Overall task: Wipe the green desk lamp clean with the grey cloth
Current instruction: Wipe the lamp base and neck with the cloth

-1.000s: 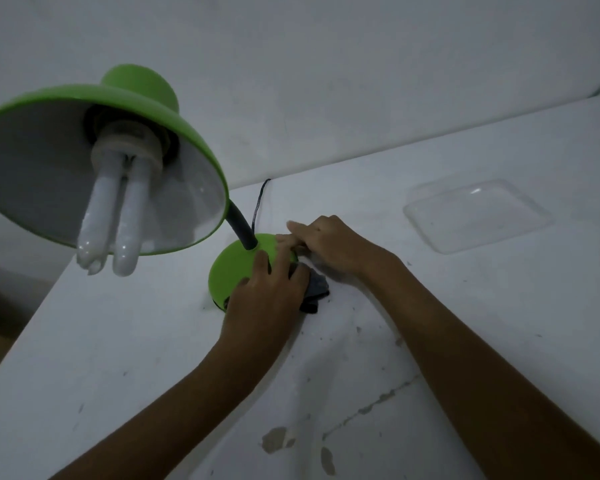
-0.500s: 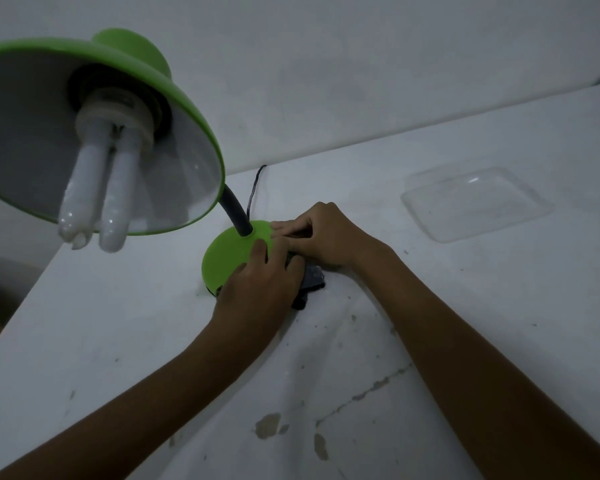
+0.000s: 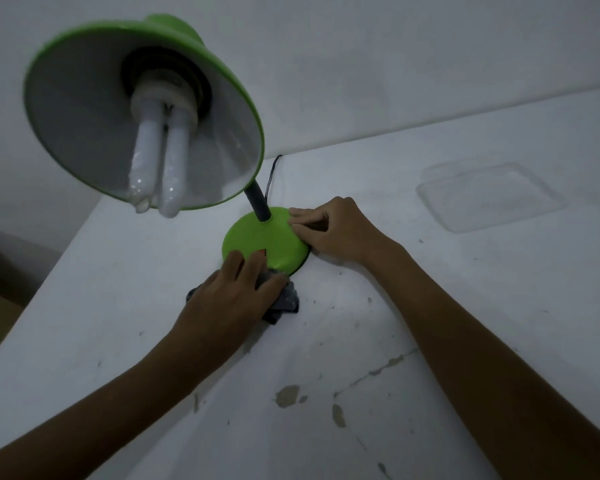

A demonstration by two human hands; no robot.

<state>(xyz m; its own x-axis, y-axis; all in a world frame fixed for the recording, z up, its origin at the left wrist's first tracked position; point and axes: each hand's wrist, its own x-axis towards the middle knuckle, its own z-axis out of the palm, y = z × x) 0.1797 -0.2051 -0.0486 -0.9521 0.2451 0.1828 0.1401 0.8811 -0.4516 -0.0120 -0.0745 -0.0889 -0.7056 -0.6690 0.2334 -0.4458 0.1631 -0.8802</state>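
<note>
The green desk lamp stands on the white table with its round base [image 3: 269,239] in the middle of the view. Its green shade [image 3: 142,112] hangs close at upper left, showing a white bulb [image 3: 158,168] inside. A black neck [image 3: 257,202] joins shade and base. My left hand [image 3: 234,294] presses the crumpled grey cloth [image 3: 284,301] against the near rim of the base. My right hand [image 3: 336,230] rests its fingertips on the base's right edge, steadying it. A small red switch [image 3: 262,252] shows on the base.
A clear plastic tray [image 3: 489,197] lies on the table [image 3: 430,341] to the right. The lamp's black cord [image 3: 272,174] runs back over the table's far edge to the wall. The table's left edge drops off beside my left forearm. Paint chips mark the near surface.
My left hand has slid with the cloth from the top of the base down to its near rim, uncovering more green. The shade sits more to the right in the view.
</note>
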